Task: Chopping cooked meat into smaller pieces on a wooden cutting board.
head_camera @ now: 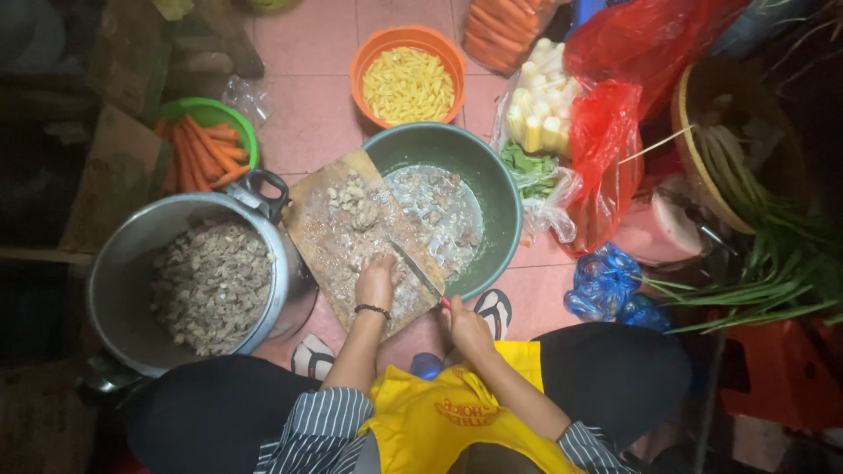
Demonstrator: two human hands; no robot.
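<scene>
My left hand (pixel 376 281) presses down on small meat pieces at the near end of a wooden cutting board (pixel 316 224). The board rests tilted across the rim of a green basin (pixel 500 189) that holds more chopped pieces in liquid. My right hand (pixel 465 326) grips the red handle of a knife (pixel 417 268), whose blade lies on the board beside my left fingers. A heap of chopped pieces (pixel 356 206) sits farther up the board.
A large metal pot (pixel 132 263) full of chopped meat stands at the left. Behind are a green bowl of carrots (pixel 206 149), an orange bowl of yellow strips (pixel 408 83), bagged corn (pixel 540 110), red bags (pixel 606 140), a blue bag (pixel 606 285) and green stalks (pixel 773 272).
</scene>
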